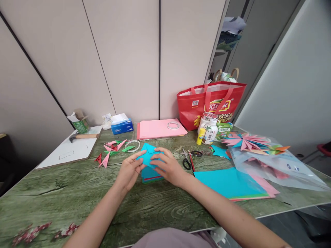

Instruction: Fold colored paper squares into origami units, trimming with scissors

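Observation:
A folded piece of blue paper point(148, 154) is held up between both hands, with crease lines showing on its face. My left hand point(129, 168) grips its left edge between thumb and fingers. On the other side, the fingers of my right hand point(168, 165) are closed on its right part and cover some of it. Just below lies a stack of coloured paper squares point(150, 174), blue on top with pink and green edges. Left of the hands are several small folded paper pieces point(113, 146) in pink, red and green, beside a roll of tape point(132, 146).
Scissors point(186, 160) and a red pencil point(192, 162) lie right of my hands, near blue sheets point(230, 182). Behind stand a glue stick point(200, 136), a white bottle point(211, 131) and a red bag point(188, 106). A hammer point(84, 136) rests on a white board point(74, 151) at left.

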{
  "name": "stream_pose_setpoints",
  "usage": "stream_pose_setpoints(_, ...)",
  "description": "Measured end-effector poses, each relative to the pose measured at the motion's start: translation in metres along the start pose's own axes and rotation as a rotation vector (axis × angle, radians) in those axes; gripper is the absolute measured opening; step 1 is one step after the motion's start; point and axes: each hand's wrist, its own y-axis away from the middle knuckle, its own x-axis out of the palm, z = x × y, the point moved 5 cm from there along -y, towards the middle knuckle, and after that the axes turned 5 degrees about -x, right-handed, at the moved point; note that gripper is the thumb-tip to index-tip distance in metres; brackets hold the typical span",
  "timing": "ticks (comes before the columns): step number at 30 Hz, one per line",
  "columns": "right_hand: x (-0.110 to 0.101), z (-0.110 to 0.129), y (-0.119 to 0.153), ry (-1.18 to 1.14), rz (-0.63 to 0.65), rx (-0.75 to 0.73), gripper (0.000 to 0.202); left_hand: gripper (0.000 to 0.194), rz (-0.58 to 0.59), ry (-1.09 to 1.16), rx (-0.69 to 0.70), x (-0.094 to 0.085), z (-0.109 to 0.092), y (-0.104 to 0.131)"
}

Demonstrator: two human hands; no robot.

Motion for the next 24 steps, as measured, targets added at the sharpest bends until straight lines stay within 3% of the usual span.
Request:
stream_pose_setpoints(3, 0.004, -0.001, 0.0, -0.058, -0.056, 0.002, 0.014, 0.034, -0.014, 0.014, -0.002, -0.003, 0.004, 0.001)
stream_pose_setpoints(9, 0.003, -0.01, -0.003, -0.241, -0.225, 0.218, 0.007, 0.037, -0.014, 0.019, 0.041, -0.008, 0.011, -0.001)
stream_pose_setpoints(15, 0.004, -0.008, -0.003, -0.229, -0.204, 0.239, 0.009, 0.033, -0.093, 0.028, 0.048, -0.012, 0.015, -0.003)
stream_pose_setpoints(18, 0.004, -0.011, 0.002, -0.218, -0.266, 0.341, 0.009, 0.031, -0.133, -0.022, 0.088, -0.012, 0.016, -0.002)
stream_pose_setpoints(24, 0.02, -0.029, 0.013, -0.546, -0.248, 0.571, 0.013, 0.031, -0.064, -0.09, 0.111, -0.009, 0.015, -0.001)
